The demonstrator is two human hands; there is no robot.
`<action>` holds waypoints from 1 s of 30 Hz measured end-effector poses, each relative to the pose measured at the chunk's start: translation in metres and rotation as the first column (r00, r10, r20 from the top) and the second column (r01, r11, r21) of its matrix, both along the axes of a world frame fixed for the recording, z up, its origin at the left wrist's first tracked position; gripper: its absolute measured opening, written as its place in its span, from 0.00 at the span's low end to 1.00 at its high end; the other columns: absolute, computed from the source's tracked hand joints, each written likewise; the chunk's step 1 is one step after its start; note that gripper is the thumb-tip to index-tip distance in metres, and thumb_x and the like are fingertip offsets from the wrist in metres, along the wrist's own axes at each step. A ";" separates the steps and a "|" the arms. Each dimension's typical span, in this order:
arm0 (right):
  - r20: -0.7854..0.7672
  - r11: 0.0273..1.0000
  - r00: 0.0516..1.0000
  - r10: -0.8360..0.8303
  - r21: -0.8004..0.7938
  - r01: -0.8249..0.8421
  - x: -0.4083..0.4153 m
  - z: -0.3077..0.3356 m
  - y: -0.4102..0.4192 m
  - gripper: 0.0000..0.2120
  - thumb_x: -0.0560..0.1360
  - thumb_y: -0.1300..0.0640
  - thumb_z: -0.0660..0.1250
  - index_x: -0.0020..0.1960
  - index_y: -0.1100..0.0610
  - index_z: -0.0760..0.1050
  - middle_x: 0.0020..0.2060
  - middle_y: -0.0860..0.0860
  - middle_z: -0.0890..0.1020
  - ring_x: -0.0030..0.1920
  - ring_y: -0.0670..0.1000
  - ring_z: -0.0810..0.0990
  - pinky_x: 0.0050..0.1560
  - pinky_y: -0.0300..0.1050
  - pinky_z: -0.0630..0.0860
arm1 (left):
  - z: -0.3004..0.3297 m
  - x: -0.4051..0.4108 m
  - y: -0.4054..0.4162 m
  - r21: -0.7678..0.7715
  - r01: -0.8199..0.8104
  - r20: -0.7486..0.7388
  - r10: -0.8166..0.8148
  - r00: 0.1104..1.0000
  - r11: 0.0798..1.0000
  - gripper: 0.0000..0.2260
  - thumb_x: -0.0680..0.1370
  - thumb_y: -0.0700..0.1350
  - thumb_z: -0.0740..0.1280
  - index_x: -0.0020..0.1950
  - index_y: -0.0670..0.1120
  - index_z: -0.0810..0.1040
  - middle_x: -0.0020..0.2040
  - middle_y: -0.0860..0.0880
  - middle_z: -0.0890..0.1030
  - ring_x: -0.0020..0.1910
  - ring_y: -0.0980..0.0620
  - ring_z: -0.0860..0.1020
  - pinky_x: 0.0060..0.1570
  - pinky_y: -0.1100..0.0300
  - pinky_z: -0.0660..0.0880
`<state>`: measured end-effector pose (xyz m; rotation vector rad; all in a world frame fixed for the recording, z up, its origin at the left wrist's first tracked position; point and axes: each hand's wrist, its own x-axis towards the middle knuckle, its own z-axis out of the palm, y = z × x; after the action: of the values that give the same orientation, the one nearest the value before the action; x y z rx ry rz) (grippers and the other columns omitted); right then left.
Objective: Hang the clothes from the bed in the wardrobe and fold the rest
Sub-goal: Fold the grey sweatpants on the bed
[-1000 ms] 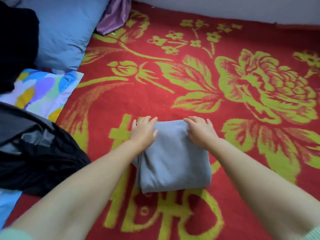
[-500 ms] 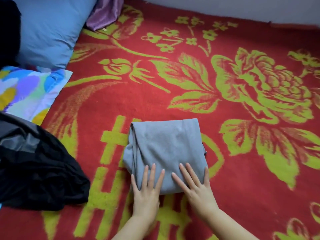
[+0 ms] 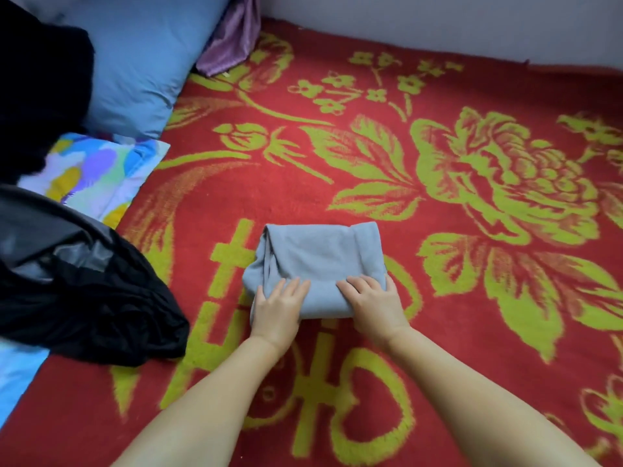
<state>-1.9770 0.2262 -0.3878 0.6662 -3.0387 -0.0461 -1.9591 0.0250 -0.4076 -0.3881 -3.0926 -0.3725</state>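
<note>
Lying folded into a compact grey bundle: one grey garment (image 3: 317, 264), resting on the red and yellow bed cover (image 3: 438, 96) near the middle of the bed. Pressing on its near edge: left hand (image 3: 274, 310) at the near-left corner, fingers flat and extended on the cloth; right hand (image 3: 374, 303) at the near-right corner, fingers curled over the edge. Left grip lying open, palm down on the cloth; right grip partly closed on the fold, though whether pinching or only pressing cannot be told.

Progress, as judged: folding of this one piece appearing close to finished, with smoothing or squaring of the bundle the likely step in hand. Remaining: a heap of black clothing (image 3: 84, 298) lying unfolded at the left side of the bed, well apart from the bundle; a second dark item (image 3: 40, 96) lying over the blue pillow (image 3: 141, 62); a purple cloth (image 3: 232, 38) bunched against the wall. Wardrobe and hangers not appearing in view, so hanging not confirmable.

Writing: large yellow characters woven into the bed cover, partly covered by arms and bundle, not legible. No brand labels or tags showing
</note>
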 end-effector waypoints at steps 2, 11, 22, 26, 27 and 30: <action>0.026 1.000 1.000 0.003 -0.004 -0.003 -0.002 0.036 -0.004 0.27 0.51 0.61 0.77 0.50 0.52 0.80 0.42 0.48 0.82 0.41 0.52 0.83 0.43 0.57 0.77 | 0.032 -0.002 -0.005 0.040 0.002 -0.047 0.000 0.999 0.999 0.32 0.55 0.36 0.77 0.57 0.49 0.75 0.48 0.50 0.83 0.46 0.49 0.83 0.39 0.39 0.78; 0.204 0.971 0.950 0.236 -0.005 -0.240 0.060 0.140 -0.059 0.25 0.66 0.62 0.70 0.61 0.53 0.70 0.54 0.51 0.78 0.54 0.57 0.78 0.51 0.53 0.67 | 0.134 0.100 -0.057 -0.161 -0.123 -0.094 0.109 0.990 0.979 0.35 0.44 0.36 0.79 0.49 0.52 0.78 0.39 0.55 0.82 0.35 0.52 0.82 0.36 0.40 0.78; 0.159 0.669 0.659 0.735 -0.019 -0.743 0.208 0.189 -0.227 0.18 0.72 0.51 0.58 0.61 0.52 0.73 0.52 0.50 0.80 0.52 0.56 0.80 0.62 0.64 0.66 | 0.178 0.344 -0.164 -0.171 -0.593 0.009 0.603 0.798 0.787 0.34 0.49 0.35 0.77 0.53 0.52 0.75 0.42 0.54 0.83 0.39 0.51 0.83 0.47 0.34 0.75; 0.058 0.463 0.461 0.885 -0.020 -0.886 0.286 0.183 -0.285 0.18 0.64 0.49 0.56 0.46 0.50 0.80 0.37 0.45 0.82 0.35 0.50 0.83 0.51 0.53 0.79 | 0.190 0.452 -0.187 -0.144 -0.709 0.011 0.718 0.696 0.690 0.20 0.64 0.42 0.58 0.51 0.50 0.82 0.44 0.54 0.84 0.42 0.53 0.83 0.56 0.44 0.75; 0.075 0.408 0.406 0.911 -0.021 -0.913 0.314 0.181 -0.303 0.16 0.63 0.52 0.60 0.47 0.51 0.80 0.39 0.46 0.82 0.37 0.50 0.83 0.49 0.49 0.79 | 0.192 0.485 -0.193 -0.133 -0.745 0.035 0.755 0.655 0.653 0.21 0.65 0.42 0.55 0.49 0.49 0.84 0.44 0.53 0.84 0.42 0.53 0.83 0.57 0.49 0.75; 0.089 0.255 0.250 0.964 -0.051 -0.966 0.392 0.171 -0.347 0.18 0.63 0.55 0.58 0.49 0.52 0.79 0.41 0.48 0.82 0.38 0.52 0.82 0.46 0.46 0.79 | 0.198 0.579 -0.205 -0.126 -0.825 0.060 0.835 0.547 0.550 0.21 0.67 0.42 0.55 0.49 0.46 0.85 0.46 0.50 0.84 0.45 0.51 0.83 0.57 0.51 0.70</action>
<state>-1.5847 -0.1210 -0.2167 2.4538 -2.0570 0.0054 -1.3804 -0.1796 -0.2098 1.1442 -2.9256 -0.2200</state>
